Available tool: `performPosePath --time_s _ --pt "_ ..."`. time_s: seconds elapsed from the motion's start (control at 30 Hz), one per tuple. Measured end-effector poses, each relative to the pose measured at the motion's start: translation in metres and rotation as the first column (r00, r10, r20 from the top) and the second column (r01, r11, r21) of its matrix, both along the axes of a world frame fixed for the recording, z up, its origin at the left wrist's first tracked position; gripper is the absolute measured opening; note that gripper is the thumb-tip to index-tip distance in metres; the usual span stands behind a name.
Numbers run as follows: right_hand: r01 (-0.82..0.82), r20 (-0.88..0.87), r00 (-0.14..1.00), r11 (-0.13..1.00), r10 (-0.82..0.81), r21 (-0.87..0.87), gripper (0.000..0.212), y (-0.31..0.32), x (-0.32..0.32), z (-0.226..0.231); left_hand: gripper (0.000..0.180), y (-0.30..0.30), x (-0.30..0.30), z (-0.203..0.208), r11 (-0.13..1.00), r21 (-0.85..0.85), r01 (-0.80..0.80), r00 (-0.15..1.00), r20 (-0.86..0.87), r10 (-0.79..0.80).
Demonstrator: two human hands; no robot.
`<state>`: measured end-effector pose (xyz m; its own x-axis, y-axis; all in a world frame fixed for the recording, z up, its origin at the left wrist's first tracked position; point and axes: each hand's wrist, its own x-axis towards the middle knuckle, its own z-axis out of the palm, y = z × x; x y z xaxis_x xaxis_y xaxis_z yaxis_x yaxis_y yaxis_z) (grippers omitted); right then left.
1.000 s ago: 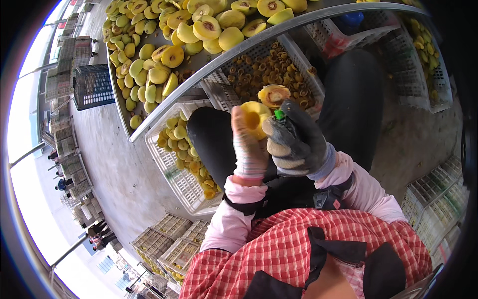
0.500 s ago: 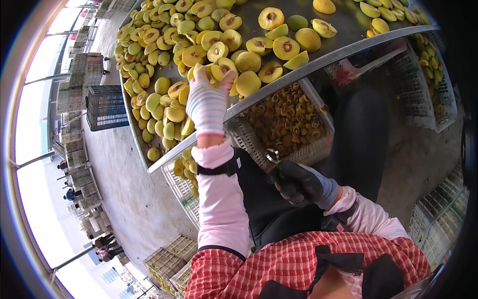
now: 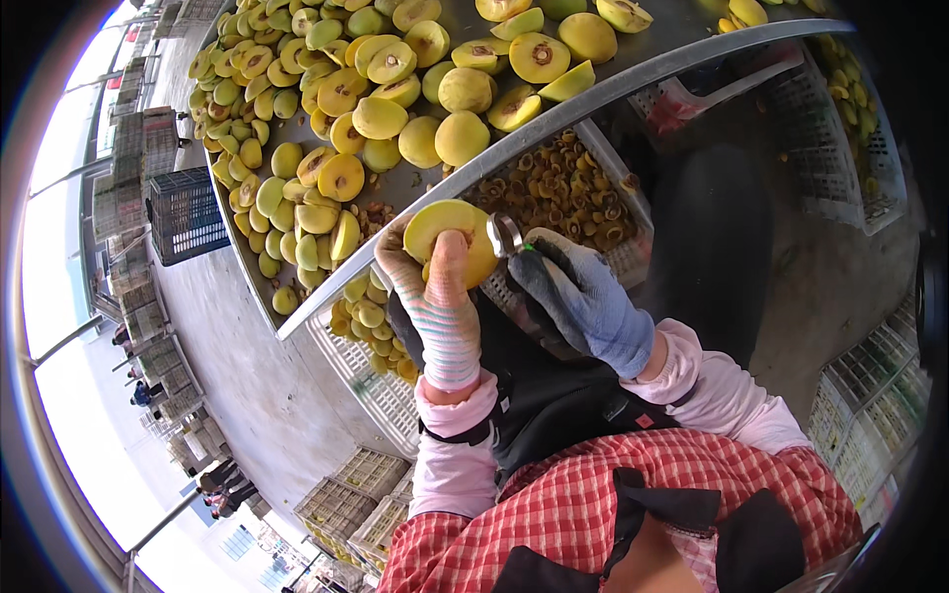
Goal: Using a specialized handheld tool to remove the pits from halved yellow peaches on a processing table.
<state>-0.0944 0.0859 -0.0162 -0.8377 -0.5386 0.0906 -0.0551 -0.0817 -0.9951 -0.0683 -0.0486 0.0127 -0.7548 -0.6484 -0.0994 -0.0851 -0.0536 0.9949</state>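
My left hand [image 3: 433, 306], in a striped glove, is closed around halved yellow peaches [image 3: 442, 222], with the thumb pressed over the front one. At least one more piece seems to sit beneath it. In my dark-and-blue gloved right hand [image 3: 583, 296] is a pitting tool with a looped metal blade [image 3: 504, 235]. Its blade is right beside the peach's right edge; whether it touches I cannot tell. Both hands are in front of the metal table [image 3: 593, 97], where many peach halves [image 3: 341, 178] lie piled, some with brown pit cavities showing.
Below the table edge stands a crate of brown pit scraps [image 3: 563, 193]. A white crate [image 3: 381, 395] with peach halves is at lower left, another peach-filled crate [image 3: 870, 188] at the right. A dark blue crate [image 3: 186, 212] sits beyond the table's left side. Stacked crates [image 3: 356, 494] stand behind.
My left hand has come back from the pile toward me, now holding peach halves. My right hand has risen with the pitting tool to meet it. The view has shifted slightly.
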Motion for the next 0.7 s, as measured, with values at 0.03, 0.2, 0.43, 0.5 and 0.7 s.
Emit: performPosePath --time_s 0.03,0.2,0.43,0.5,0.7 --pt "0.145 -0.131 0.979 0.987 -0.153 -0.075 0.016 -0.001 0.004 0.0 0.041 0.012 0.005 0.0 1.0 -0.018 -0.002 1.0 -0.029 0.002" --pt "0.014 -0.048 0.999 0.992 -0.008 0.122 0.019 0.007 0.018 0.014 0.051 0.019 0.026 -0.004 0.999 -0.052 -0.002 0.999 -0.045 -0.001" --pt "0.083 -0.016 0.996 0.995 -0.082 0.057 0.021 0.009 0.04 0.01 0.052 0.047 0.031 0.003 0.989 -0.132 -0.072 0.99 -0.133 0.055" --pt "0.098 0.002 0.995 0.995 -0.098 0.032 0.021 0.011 0.043 0.011 0.053 0.05 0.031 0.003 0.984 -0.163 -0.076 0.986 -0.157 0.05" --pt "0.185 -0.019 0.982 0.981 -0.186 -0.059 0.021 0.016 0.051 0.008 0.048 0.06 0.035 -0.002 0.969 -0.232 -0.086 0.974 -0.222 0.033"
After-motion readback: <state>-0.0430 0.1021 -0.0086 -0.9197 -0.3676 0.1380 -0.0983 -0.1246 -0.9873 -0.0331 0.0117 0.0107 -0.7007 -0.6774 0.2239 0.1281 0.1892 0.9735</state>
